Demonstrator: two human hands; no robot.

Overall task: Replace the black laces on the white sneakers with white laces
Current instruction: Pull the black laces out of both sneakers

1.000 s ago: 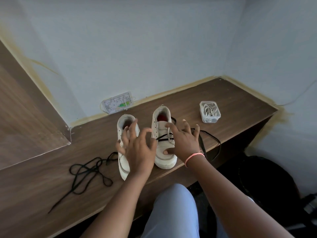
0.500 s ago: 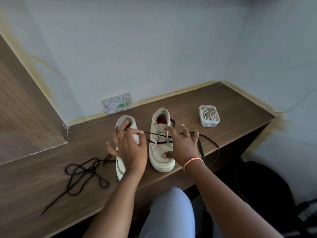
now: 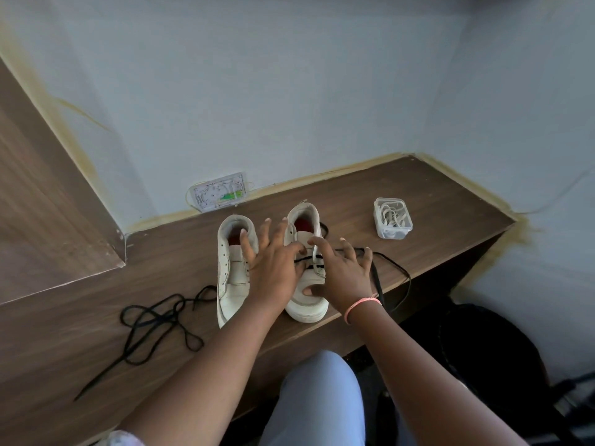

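Dark wood-grain table (image 3: pixel 418 201) fitted into a corner of pale bluish-white walls (image 3: pixel 289 91), yellowish stained strip along the joint. A slanted wood panel (image 3: pixel 42 220) rises at left, a small white wall plate with wires (image 3: pixel 219 195) sits low on the back wall. Soft, even light; dark floor under the table at right.

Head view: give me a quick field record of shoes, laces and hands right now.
left shoe: no lace in its eyelets
right shoe: black lace still through lower eyelets, ends trailing right
loose lace: black, heaped on desk, left of shoes
box: white laces inside
left hand: fingers spread, over both shoes
right hand: on right shoe, thumb at toe
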